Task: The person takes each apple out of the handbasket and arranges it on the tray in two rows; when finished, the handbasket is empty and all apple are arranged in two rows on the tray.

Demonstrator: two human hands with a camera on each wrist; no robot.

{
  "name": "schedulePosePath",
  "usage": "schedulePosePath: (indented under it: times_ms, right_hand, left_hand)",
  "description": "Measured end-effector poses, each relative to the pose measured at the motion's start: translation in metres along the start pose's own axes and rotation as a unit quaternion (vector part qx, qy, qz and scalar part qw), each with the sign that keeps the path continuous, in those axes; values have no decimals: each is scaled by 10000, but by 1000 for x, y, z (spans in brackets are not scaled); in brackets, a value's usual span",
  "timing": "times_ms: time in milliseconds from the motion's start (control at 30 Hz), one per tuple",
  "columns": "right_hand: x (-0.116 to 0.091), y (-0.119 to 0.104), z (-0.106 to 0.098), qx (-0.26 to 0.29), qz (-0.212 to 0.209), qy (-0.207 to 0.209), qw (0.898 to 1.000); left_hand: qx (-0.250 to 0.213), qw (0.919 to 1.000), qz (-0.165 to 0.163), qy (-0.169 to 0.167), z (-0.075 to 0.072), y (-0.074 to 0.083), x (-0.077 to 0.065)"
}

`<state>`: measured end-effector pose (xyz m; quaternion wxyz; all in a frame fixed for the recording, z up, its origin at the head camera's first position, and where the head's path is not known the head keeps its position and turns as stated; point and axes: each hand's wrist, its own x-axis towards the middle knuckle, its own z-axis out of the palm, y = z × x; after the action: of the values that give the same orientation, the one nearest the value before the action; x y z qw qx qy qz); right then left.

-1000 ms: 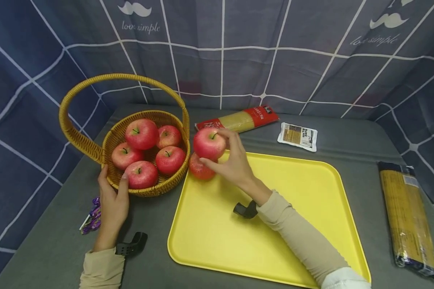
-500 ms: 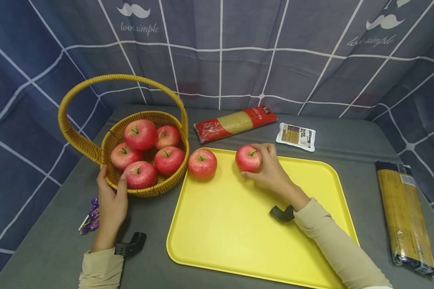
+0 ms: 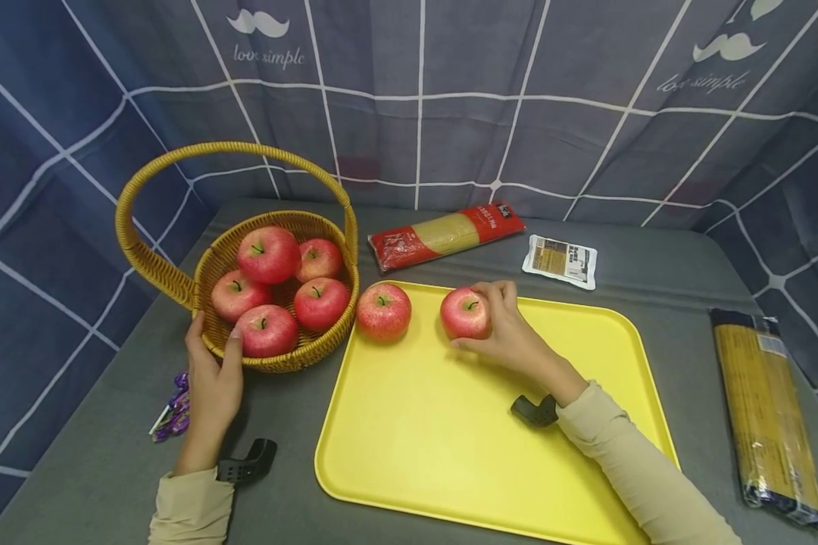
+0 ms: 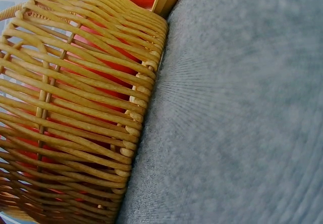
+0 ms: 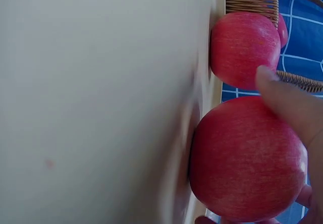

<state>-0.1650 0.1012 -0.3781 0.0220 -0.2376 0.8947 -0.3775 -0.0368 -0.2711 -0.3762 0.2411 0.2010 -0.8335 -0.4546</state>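
Tray, yellow [image 3: 409, 439]: one, flat before me. Basket, wicker [image 3: 320, 350]: one, handled, just left of the tray's far-left corner. Long gold pack [image 3: 766, 416]: one, right of the tray, apart from it. Red packet [image 3: 446, 236]: one, beyond the tray's far edge. My left hand [image 3: 214, 378]: left of the tray, thumb and fingers gripping the basket's near rim. My right hand [image 3: 518, 341]: over the tray, spread only as wide as the held apple [image 3: 463, 314] between thumb and fingers. That apple, relocated: a second ago up above the tray's far-left corner, now low by its far edge, seemingly touching; whether its weight is down, I cannot tell. Corner apple [image 3: 383, 312]: one, at the tray's far-left corner, unmoved. Basket apples [image 3: 268, 255]: five visible. Tray tally, my judgement: two, the second provisional while gripped. White sachet [image 3: 560, 261]: one, beyond the tray's far edge, rightward. Purple-wrapped bundle [image 3: 173, 409]: one, well left of the tray.
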Motion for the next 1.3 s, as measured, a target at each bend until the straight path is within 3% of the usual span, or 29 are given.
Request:
schedulePosePath:
  times_ms: [167, 333, 467, 800, 1000, 1300]
  right_hand:
    - [1, -3, -3, -228, -300, 68, 9993]
    - [10, -16, -4, -35, -897, 530, 9946]
    - [25, -41, 3, 88, -1439, 700, 9871]
    - [80, -114, 54, 32, -2300, 290, 9727]
    - [113, -144, 84, -189, -2100, -156, 9774]
    - [148, -179, 115, -468, -1327, -1161, 9832]
  left_hand:
    - [37, 10000, -71, -48, 0, -1, -1]
    - [85, 9999, -106, -67, 0, 0, -2]
    - [94, 9999, -122, -18, 0, 0, 0]
    - [61, 10000, -26, 60, -4, -2, 0]
    - [30, 10000, -13, -42, 0, -1, 3]
    - [80, 9997, -187, -157, -1, 2, 1]
